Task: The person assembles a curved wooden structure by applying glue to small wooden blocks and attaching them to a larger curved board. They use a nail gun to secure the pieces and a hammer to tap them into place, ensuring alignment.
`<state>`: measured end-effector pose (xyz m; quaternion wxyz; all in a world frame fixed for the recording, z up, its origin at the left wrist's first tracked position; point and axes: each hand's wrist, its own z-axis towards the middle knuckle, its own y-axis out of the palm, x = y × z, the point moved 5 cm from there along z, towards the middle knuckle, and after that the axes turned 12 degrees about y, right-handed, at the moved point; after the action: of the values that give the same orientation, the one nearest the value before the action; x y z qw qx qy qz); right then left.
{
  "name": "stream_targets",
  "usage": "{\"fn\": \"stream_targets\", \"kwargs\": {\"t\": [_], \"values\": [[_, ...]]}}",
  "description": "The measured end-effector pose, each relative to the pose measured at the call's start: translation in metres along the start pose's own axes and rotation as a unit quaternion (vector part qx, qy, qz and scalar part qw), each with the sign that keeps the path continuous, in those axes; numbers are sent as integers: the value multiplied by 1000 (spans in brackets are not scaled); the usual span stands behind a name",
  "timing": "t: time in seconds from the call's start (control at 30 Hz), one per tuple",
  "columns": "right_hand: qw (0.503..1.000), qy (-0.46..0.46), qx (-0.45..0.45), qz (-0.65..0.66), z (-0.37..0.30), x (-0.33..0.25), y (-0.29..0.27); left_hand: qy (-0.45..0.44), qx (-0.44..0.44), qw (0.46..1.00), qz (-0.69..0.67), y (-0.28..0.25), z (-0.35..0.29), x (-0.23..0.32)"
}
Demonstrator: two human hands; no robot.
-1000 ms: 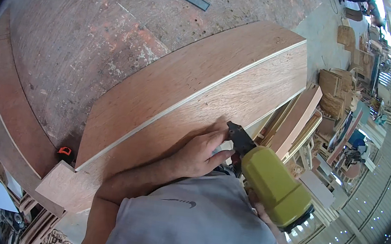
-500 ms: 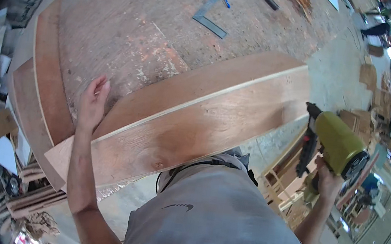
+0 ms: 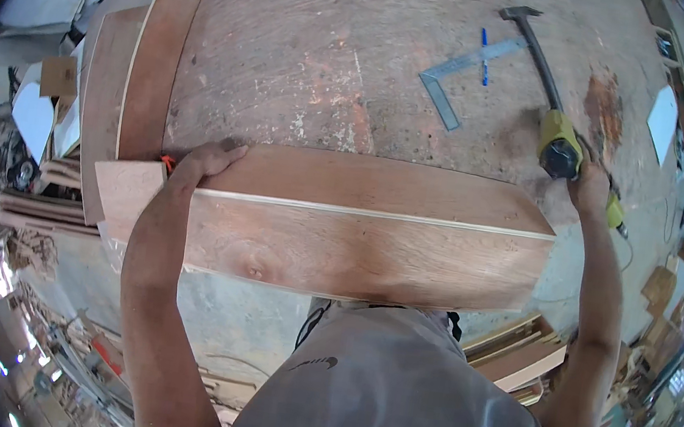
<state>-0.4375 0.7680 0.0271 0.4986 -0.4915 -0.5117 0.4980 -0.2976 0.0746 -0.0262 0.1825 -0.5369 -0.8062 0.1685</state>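
A plywood piece (image 3: 371, 255) made of two long boards meeting along a pale edge lies across the near side of the worktable, against my front. My left hand (image 3: 216, 161) grips its left end, fingers at the far edge. To the right, above the table, my right hand (image 3: 590, 188) is wrapped round the handle of a yellow-green nail gun (image 3: 558, 136) with a black end cap. The gun is by the handle end of a claw hammer (image 3: 540, 59). Its nose is hidden. A small orange thing (image 3: 168, 163) shows beside my left wrist.
A metal try square (image 3: 440, 97) and a blue pen (image 3: 485, 56) lie on the worktable (image 3: 294, 45). Another joined plywood piece (image 3: 161, 55) stands at the left. A white sheet (image 3: 662, 125) is at the far right. Wooden frames (image 3: 517, 354) sit below, right of me.
My left hand has come down onto the plywood piece's left end. The right hand has carried the nail gun forward over the table. The plywood piece now appears level across the view.
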Motion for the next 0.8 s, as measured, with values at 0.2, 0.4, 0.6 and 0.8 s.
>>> {"fn": "stream_targets", "kwargs": {"t": [0.2,0.4,0.6,0.8], "values": [[989,25,16,146,-1,33,58,-19,24,999,-32,19,2,-38],[466,402,-393,683,-144,-10,50,-35,-5,994,-100,24,-59,-31],[632,284,-122,711,-121,-29,-43,79,267,908,-312,13,-166,-55],[770,127,-17,624,42,-152,-95,57,522,740,-420,58,-197,-93]]}}
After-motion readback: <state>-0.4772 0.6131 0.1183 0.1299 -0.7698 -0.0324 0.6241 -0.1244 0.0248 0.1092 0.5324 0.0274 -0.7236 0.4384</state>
